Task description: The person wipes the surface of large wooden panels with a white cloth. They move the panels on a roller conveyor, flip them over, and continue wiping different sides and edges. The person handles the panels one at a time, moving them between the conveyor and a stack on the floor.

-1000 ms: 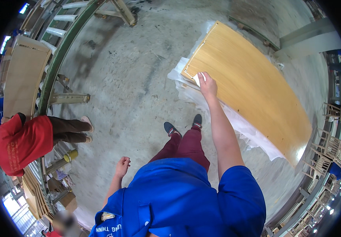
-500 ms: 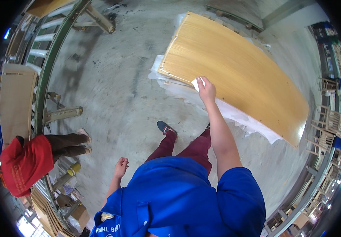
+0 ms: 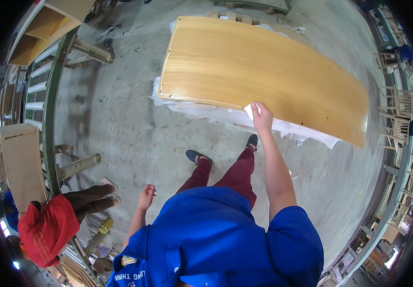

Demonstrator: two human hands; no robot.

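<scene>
My right hand (image 3: 263,119) is closed round a small white glue bottle (image 3: 248,111); most of it is hidden by the fingers. Its narrow tip points left, at the near edge of a large wood-grain panel (image 3: 268,62). From the tip a thin white bead runs left along that edge and up the panel's left side. Small dark holes dot the panel's margins. White wrapping sheet (image 3: 201,111) sticks out from under it. Away from the panel, my left hand (image 3: 146,196) hangs at my left side, fingers loosely curled, with nothing visible in it.
At left, a green-framed roller conveyor (image 3: 48,110) carries a pale board (image 3: 23,165) and an open wooden cabinet (image 3: 48,26). A person in a red shirt (image 3: 50,229) stands beside it. Several wooden chairs (image 3: 398,107) line the far right. Concrete floor (image 3: 120,95) lies between.
My right hand has moved right along the panel's near edge with the glue bottle, and the white bead has grown longer. My view has shifted, and the cabinet shows more at upper left.
</scene>
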